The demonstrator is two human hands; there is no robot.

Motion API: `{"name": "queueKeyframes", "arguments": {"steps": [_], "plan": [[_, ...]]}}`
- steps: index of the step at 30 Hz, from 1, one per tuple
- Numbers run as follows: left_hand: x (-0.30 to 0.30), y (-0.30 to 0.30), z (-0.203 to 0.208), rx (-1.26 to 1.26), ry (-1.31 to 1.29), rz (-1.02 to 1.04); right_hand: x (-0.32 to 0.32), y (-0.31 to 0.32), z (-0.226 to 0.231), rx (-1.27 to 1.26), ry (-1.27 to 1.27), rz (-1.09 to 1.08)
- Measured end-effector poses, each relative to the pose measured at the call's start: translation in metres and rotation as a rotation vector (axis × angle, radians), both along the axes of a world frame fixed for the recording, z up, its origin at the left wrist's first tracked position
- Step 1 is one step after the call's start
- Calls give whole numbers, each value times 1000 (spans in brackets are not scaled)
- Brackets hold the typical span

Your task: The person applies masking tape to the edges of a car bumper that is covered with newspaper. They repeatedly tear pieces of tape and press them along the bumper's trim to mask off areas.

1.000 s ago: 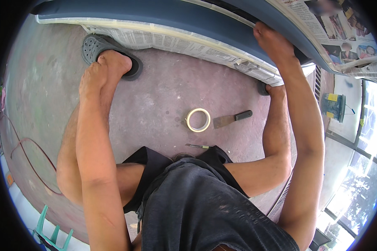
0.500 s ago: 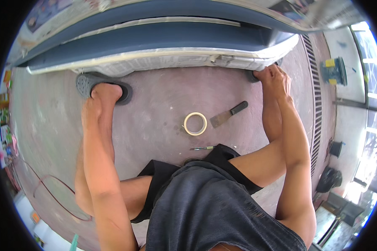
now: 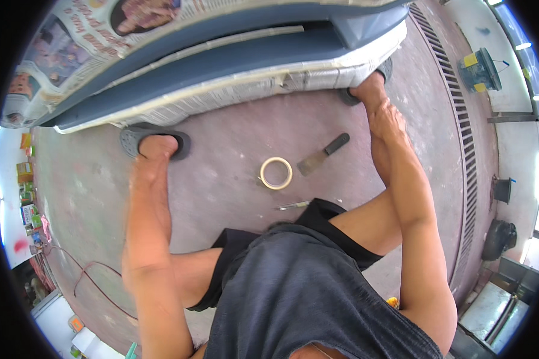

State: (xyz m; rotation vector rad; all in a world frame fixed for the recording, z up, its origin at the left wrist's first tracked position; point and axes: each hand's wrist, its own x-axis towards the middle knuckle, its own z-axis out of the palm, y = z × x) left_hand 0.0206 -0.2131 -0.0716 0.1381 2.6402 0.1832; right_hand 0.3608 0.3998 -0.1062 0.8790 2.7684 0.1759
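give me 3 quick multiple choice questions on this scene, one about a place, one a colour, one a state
1. Where is the tape roll?
A. on the bumper
B. on the floor, just left of the putty knife
C. in a bucket

2. What colour is the putty knife's handle?
A. red
B. yellow
C. black

3. How is the bumper's lower edge?
A. covered with newspaper
B. bare
C. wrapped in clear plastic

Answers:
1 B: the tape roll lies flat on the floor, with the putty knife beside it on the right.
2 C: the handle at the knife's upper end is black, the blade grey.
3 A: newspaper runs along the underside of the blue-grey bumper.
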Motion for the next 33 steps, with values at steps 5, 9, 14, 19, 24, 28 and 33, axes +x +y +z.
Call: {"name": "queueKeyframes", "arguments": {"steps": [5,9,14,19,24,28,33], "plan": [[9,1,13,-114,13,-94,3,-15,2,0,50,114],[22,7,45,-116,13,-101,18,-21,16,28,110,119],[49,-5,37,-93,-39,-130,31,-14,9,118,114,154],[76,-30,58,-122,-31,-110,26,-37,34,61,39,105],[89,-24,108,23,-307,60,38,-57,57,46,11,53],[65,-33,48,-31,-137,-136,61,-68,77,59,15,5],[39,-16,12,-133,-33,-221,85,-123,99,49,-47,-51]]}}
